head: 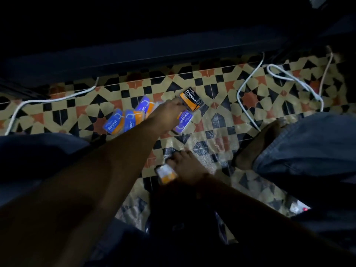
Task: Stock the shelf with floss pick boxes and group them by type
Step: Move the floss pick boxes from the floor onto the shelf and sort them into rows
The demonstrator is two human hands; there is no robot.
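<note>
Left hand [169, 110] pinches the Charcoal box [191, 99]; right hand [185, 168] grips a blurred orange-white box [166, 173] nearer the person. Lift the Charcoal box clear of the Smooth box [184, 122] just beside it; keep types separate.

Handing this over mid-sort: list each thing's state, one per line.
Left hand: gripping the Charcoal box.
Right hand: holding a blurred box.
Round boxes: propped together on the tiled floor.
Smooth box: lying flat.

I'm seeing a black-and-orange Charcoal box [191, 100], blue-and-orange Round boxes [114, 124], a purple Smooth box [184, 122], white cables [248, 83], and floor [221, 120] tiling in cream, black, orange stars.
</note>
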